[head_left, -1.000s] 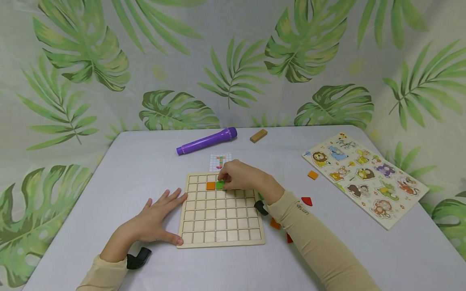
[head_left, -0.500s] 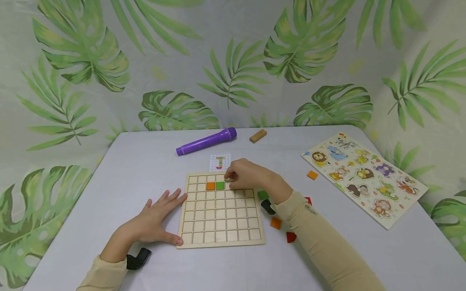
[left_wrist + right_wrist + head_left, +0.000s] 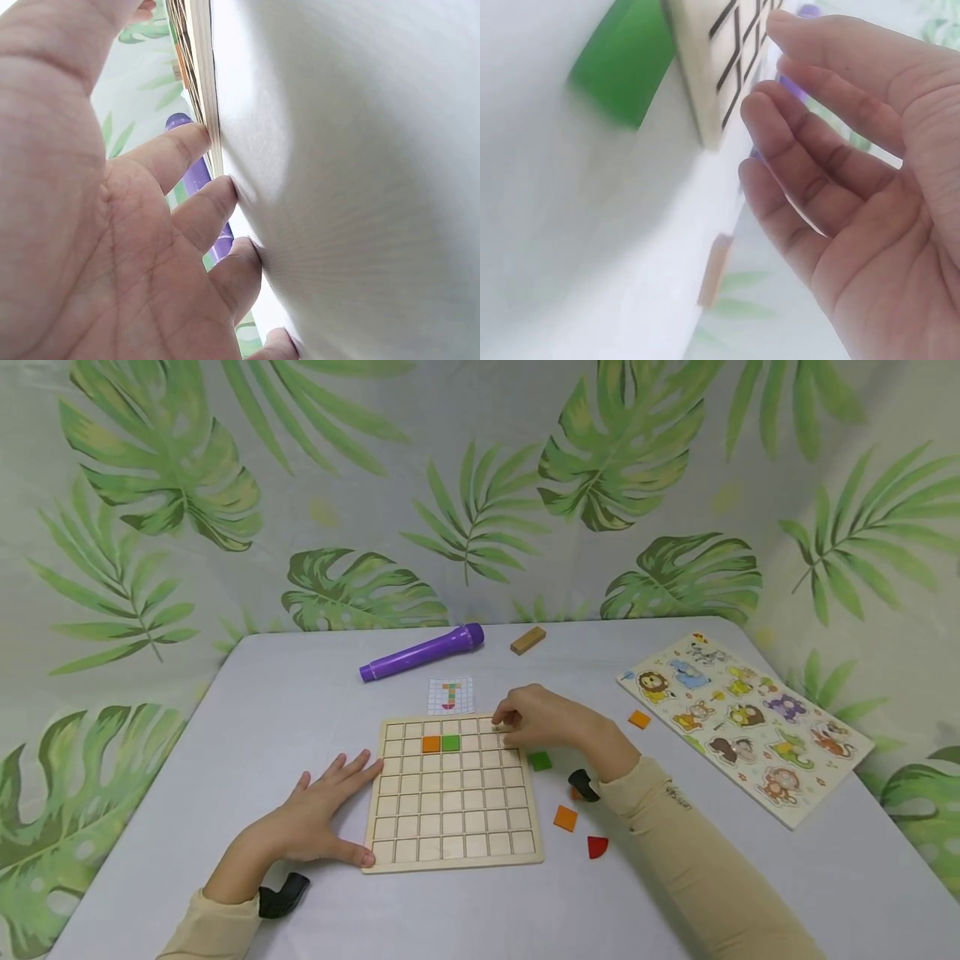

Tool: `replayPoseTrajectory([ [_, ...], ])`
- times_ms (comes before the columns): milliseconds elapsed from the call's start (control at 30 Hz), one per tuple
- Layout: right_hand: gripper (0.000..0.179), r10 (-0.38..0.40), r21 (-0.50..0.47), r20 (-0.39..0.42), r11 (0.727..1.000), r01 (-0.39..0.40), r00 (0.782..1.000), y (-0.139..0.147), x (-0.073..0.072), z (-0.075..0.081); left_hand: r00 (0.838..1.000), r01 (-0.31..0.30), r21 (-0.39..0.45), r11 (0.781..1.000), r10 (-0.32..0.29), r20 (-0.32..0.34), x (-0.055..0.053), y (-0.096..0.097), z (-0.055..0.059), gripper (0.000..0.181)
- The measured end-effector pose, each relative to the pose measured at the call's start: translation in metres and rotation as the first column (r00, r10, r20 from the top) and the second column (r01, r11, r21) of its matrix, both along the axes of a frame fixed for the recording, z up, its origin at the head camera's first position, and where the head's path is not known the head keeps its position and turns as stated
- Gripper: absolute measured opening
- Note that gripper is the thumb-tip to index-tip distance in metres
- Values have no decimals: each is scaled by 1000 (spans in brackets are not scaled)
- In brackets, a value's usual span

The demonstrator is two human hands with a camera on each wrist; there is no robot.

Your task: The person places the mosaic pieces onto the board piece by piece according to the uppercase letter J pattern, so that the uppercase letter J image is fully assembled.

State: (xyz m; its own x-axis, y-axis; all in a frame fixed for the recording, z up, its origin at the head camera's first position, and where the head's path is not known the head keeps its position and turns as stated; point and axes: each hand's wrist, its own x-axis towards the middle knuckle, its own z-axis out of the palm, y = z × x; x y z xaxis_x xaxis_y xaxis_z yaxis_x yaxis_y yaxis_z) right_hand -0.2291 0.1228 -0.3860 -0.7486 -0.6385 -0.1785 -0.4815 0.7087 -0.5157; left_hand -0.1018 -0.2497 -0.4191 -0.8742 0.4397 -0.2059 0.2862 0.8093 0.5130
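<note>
A wooden grid board (image 3: 453, 793) lies flat on the table. In its second row from the back, an orange square tile (image 3: 431, 744) and a green square tile (image 3: 450, 742) sit side by side. My left hand (image 3: 318, 818) rests at the board's left edge, fingers spread, with thumb and fingertips touching it. Over the back right corner of the board is my right hand (image 3: 543, 718); its fingers are loosely bent with nothing between them, as the right wrist view (image 3: 855, 172) hand shows. Beyond the board lies a small pattern card (image 3: 451, 696) with a coloured J-like shape.
Right of the board lie a loose green tile (image 3: 540, 762), an orange tile (image 3: 566, 818), a red quarter-round piece (image 3: 597, 847) and another orange tile (image 3: 639, 719). A purple microphone (image 3: 422, 653) and a small wooden block (image 3: 528, 641) lie behind. An animal puzzle board (image 3: 742, 727) is at right.
My right hand has let go of the green tile beside the orange one and moved right across the board. My left hand has stayed at the board's left edge.
</note>
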Motion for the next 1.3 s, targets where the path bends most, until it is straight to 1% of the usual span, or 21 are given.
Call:
replayPoseTrajectory([
  [167, 30, -16, 8, -2, 1000, 16, 1000, 18, 4, 2, 1000, 2, 6, 1000, -2, 2, 0, -1, -1, 130],
  [400, 30, -62, 36, 20, 998, 61, 998, 38, 9, -2, 1000, 4, 10, 1000, -4, 2, 0, 0, -1, 130],
  [667, 30, -58, 28, 13, 998, 58, 998, 63, 21, -3, 1000, 0, 12, 1000, 0, 9, 0, 0, -2, 131],
  [833, 30, -57, 23, 2, 998, 57, 998, 80, 33, -5, 1000, 1, 18, 1000, -1, 7, 1, 0, 0, 130],
  [967, 31, -75, 22, 10, 997, 75, 997, 90, 45, -7, 1000, 1, 24, 1000, -1, 9, 1, 0, 1, 130],
  [1067, 31, -93, 16, 26, 996, 93, 995, 94, 54, -8, 1000, 0, 21, 1000, -1, 9, 1, 0, 2, 130],
  [1300, 30, -97, -14, 68, 995, 98, 993, 98, 74, -13, 1000, -4, 16, 1000, 4, 13, 1, 1, 1, 130],
])
